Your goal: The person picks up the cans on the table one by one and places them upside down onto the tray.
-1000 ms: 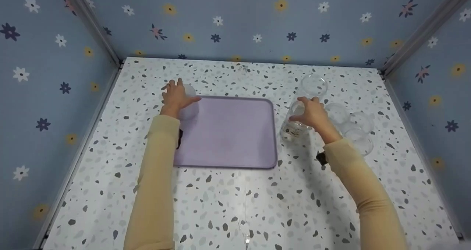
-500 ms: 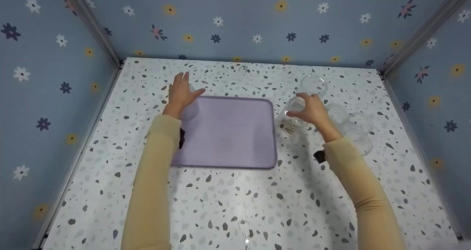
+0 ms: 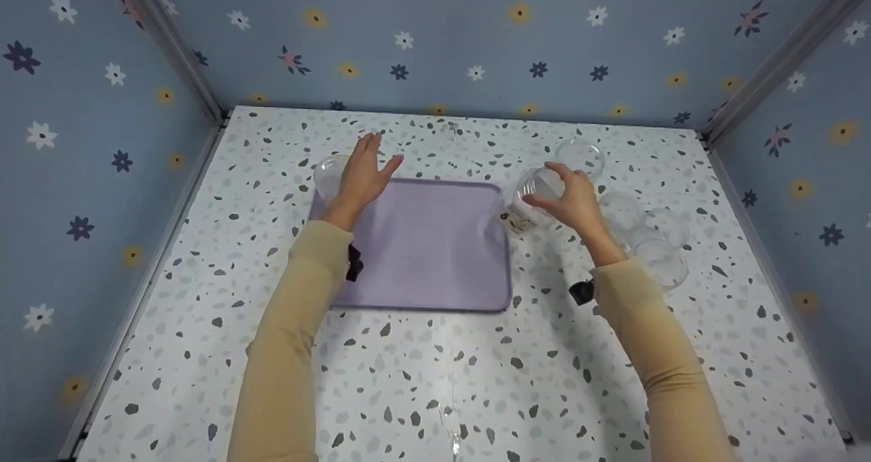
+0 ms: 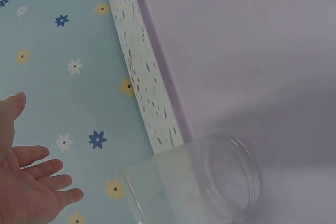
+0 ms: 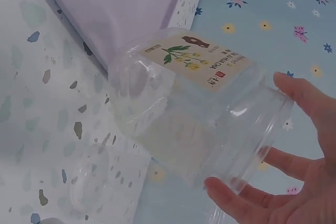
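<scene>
One clear labelled jar (image 5: 178,111), probably light, stiff and slippery, best held round its neck (image 5: 260,129), tilts leftward from the right hand (image 3: 571,200), which grips that neck, while the left hand (image 3: 364,176), straight-fingered, holding nothing, is just right of another jar (image 3: 329,175)

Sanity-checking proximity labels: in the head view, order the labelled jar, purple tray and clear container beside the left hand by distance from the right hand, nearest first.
1. Labelled jar: held in the right hand.
2. Purple tray: to the left, its right edge by the jar.
3. Clear container: farthest left, at the tray's back-left corner.
</scene>
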Demonstrator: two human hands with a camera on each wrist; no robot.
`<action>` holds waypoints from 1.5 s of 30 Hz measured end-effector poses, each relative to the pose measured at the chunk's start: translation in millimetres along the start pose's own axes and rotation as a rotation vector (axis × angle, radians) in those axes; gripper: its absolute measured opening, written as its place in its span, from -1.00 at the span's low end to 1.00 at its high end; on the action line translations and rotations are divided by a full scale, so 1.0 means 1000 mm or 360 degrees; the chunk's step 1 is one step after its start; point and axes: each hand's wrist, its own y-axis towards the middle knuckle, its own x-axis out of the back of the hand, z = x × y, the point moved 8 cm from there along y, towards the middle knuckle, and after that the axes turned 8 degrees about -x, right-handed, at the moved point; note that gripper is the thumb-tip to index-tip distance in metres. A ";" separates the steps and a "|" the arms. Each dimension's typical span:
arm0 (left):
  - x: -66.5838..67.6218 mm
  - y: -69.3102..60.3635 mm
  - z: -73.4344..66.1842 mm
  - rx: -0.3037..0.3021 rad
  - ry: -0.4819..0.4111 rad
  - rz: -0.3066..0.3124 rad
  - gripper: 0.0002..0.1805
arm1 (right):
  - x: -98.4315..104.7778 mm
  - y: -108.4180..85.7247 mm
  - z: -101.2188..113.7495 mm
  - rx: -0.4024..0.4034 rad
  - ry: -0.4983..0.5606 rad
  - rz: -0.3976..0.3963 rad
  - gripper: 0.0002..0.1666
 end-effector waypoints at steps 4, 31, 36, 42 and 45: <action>-0.006 -0.002 -0.011 -0.0058 -0.0085 -0.0029 -0.29 | -0.001 -0.001 0.000 0.0025 0.0127 -0.0081 -0.13; -0.037 -0.027 -0.030 -0.0211 -0.0641 -0.0349 -0.43 | -0.027 -0.013 0.002 0.0084 0.0826 -0.0114 -0.25; -0.049 -0.034 -0.041 -0.0319 -0.0743 -0.0291 -0.41 | -0.029 -0.022 0.012 0.0117 0.0949 -0.0011 -0.28; -0.060 -0.041 -0.052 -0.0462 -0.0880 -0.0198 -0.26 | -0.031 -0.030 0.021 0.0116 0.1125 0.0092 -0.30; -0.062 -0.044 -0.056 -0.0517 -0.0918 -0.0189 -0.20 | -0.038 -0.027 0.013 0.0090 0.1175 0.0127 -0.31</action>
